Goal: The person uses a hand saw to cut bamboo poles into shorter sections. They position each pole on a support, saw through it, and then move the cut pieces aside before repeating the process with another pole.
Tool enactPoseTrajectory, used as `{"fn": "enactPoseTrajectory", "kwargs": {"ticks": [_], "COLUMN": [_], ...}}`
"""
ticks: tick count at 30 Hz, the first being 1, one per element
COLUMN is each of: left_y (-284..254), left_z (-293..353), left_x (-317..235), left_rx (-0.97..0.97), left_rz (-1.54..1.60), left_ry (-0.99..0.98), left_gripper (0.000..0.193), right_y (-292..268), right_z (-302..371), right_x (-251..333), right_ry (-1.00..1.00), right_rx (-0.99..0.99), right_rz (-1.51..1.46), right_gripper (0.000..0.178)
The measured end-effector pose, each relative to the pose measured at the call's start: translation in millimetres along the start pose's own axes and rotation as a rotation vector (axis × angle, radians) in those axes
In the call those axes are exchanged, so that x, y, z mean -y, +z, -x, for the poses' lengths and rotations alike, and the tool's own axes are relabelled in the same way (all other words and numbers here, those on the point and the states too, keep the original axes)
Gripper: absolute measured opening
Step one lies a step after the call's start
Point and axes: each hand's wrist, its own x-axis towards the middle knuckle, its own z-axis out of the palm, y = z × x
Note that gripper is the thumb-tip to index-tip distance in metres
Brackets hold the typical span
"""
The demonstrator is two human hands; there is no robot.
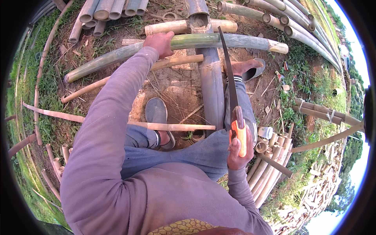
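A long green-grey bamboo pole (196, 41) lies crosswise in front of me, resting over a thick dark bamboo log (211, 82) that runs away from me. My left hand (159, 44) is closed round the pole, left of the log. In my right hand (239, 153) is the orange handle of a handsaw (232, 82), held near my right knee. Its long dark blade points away from me, and the tip reaches across the pole just right of the log. Whether the teeth touch the pole I cannot tell.
Thinner bamboo pieces (172, 62) and a split strip (172, 127) lie nearer me, around my left shoe (156, 111). Stacks of cut bamboo stand at far left (103, 11), far right (297, 33) and beside my right leg (272, 168). A white cup (265, 132) is near that last stack.
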Motion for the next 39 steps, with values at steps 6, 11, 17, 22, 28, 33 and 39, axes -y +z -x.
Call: {"fn": "enactPoseTrajectory", "kwargs": {"ticks": [6,11,17,22,28,33,39], "left_y": [6.7,2.8,0.6,1.2,-8.2,18.9,10.3], "left_z": [-1.1,-6.5,-5.3,-7.8,-29.7,-36.4,-45.8], "left_x": [-4.3,-5.7,2.7,-1.9,2.4,-57.5,-58.3], "left_rx": [-0.037,-0.014,0.018,0.015,0.149,-0.191,-0.052], "left_rz": [0.005,0.017,-0.012,-0.006,-0.005,0.01,0.065], "left_ry": [0.025,0.002,-0.005,0.012,0.039,0.094,0.062], "left_gripper": [0.05,0.054,0.056,0.059,0.073,0.064,0.052], "right_y": [58.3,93.4,-2.2,36.5,83.9,85.5,71.6], "right_z": [-89.8,-158.0,-1.2,-65.6,-129.9,-131.2,-114.8], "right_x": [-30.5,-22.8,-12.1,-28.8,-36.9,-30.2,-18.8], "right_ry": [0.007,-0.081,0.073,0.094,-0.12,-0.087,0.015], "right_rx": [-0.066,-0.079,-0.025,-0.048,-0.104,-0.096,-0.064], "right_rz": [-0.093,-0.131,-0.09,-0.139,-0.113,-0.082,-0.071], "right_gripper": [0.045,0.043,0.052,0.049,0.048,0.048,0.05]}}
